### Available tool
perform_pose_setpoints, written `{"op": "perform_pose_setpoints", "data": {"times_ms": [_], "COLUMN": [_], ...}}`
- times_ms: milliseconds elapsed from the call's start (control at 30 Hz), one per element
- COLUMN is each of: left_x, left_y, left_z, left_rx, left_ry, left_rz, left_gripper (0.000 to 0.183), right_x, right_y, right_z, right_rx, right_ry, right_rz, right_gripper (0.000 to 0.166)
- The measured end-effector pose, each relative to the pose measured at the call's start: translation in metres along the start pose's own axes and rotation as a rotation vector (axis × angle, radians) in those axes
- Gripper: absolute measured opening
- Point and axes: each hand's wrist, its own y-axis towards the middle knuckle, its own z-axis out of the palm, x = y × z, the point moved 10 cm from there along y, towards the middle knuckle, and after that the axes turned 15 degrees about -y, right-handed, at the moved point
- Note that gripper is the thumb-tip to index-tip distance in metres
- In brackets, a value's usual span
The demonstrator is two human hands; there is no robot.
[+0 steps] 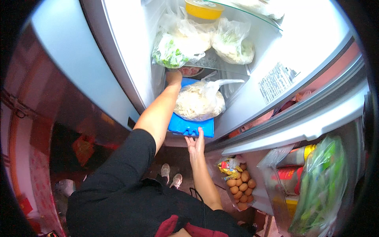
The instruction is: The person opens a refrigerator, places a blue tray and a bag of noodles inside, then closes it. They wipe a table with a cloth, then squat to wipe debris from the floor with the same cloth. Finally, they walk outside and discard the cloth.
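Observation:
In the open refrigerator, a flat blue plastic pack [192, 127] juts from the lower compartment. On top of it rests a clear bag of pale, noodle-like food [201, 102]. My right hand [195, 144] grips the front edge of the pack, thumb over the top and fingers beneath. Reaching deeper along the left side is my left hand [174, 77], at the back of the pack below the glass shelf [234, 68]. Its fingers are hidden, so what it grips does not show. A round container of reddish food [189, 70] lies just behind it.
Bagged leafy greens [170, 51] and a bag of pale vegetables [234, 44] sit on the shelf above, near a yellow tub [204, 9]. To the right, the open door holds brown eggs [242, 186], bottles [288, 177] and bagged green vegetables [321, 183].

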Motion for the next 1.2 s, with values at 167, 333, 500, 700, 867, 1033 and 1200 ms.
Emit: {"op": "perform_pose_setpoints", "data": {"times_ms": [167, 333, 500, 700, 867, 1033, 1200], "left_x": [0.029, 0.023, 0.016, 0.004, -0.002, -0.004, -0.003], "left_y": [0.044, 0.047, 0.059, 0.063, 0.065, 0.065, 0.065], "left_z": [0.035, 0.033, 0.038, 0.052, 0.058, 0.061, 0.058], "left_rx": [0.289, 0.356, 0.356, 0.351, 0.35, 0.351, 0.347], "left_ry": [-0.632, -0.753, -0.772, -0.767, -0.759, -0.76, -0.76], "left_rz": [-0.187, -0.224, -0.238, -0.264, -0.273, -0.281, -0.29], "left_gripper": [0.028, 0.026, 0.027, 0.027, 0.027, 0.027, 0.028], "right_x": [0.013, 0.016, 0.019, 0.018, 0.023, 0.028, 0.033], "right_y": [0.001, 0.004, 0.002, 0.003, 0.009, 0.019, 0.032], "right_z": [0.003, 0.003, 0.006, 0.003, 0.013, 0.016, 0.035], "right_rx": [0.035, 0.056, 0.065, 0.021, 0.078, 0.047, 0.117], "right_ry": [0.004, -0.017, -0.036, -0.047, -0.048, -0.073, -0.059], "right_rz": [0.001, -0.031, -0.053, -0.043, -0.092, -0.071, -0.096], "right_gripper": [0.064, 0.063, 0.063, 0.061, 0.061, 0.061, 0.068]}}
